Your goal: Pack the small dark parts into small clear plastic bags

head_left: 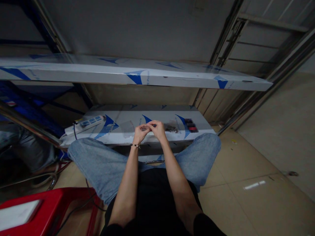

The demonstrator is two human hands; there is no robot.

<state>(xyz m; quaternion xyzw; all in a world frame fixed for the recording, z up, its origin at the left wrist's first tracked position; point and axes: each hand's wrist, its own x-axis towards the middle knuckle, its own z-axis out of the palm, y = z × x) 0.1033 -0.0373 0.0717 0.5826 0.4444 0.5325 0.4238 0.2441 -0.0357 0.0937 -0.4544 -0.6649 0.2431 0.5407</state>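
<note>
My left hand (141, 133), with a beaded bracelet (135, 146) at the wrist, and my right hand (157, 129) meet fingertip to fingertip above the lower shelf (128, 113). Both sets of fingers are curled and pinched together. Whatever they pinch is too small and dim to make out. Just right of my right hand lies a clear plastic bag (172, 126) with small dark pieces. Another clear, flat piece of plastic (126, 129) rests left of my left hand. Farther right on the shelf is a blurred-out black and red item (191, 126).
A white power strip (91, 123) with a cable sits at the shelf's left end. An upper shelf (157, 73) in film crosses ahead. A red stool (56, 203) carrying a white box (18, 214) stands lower left. Another person's jeans-clad leg (31, 147) shows at far left.
</note>
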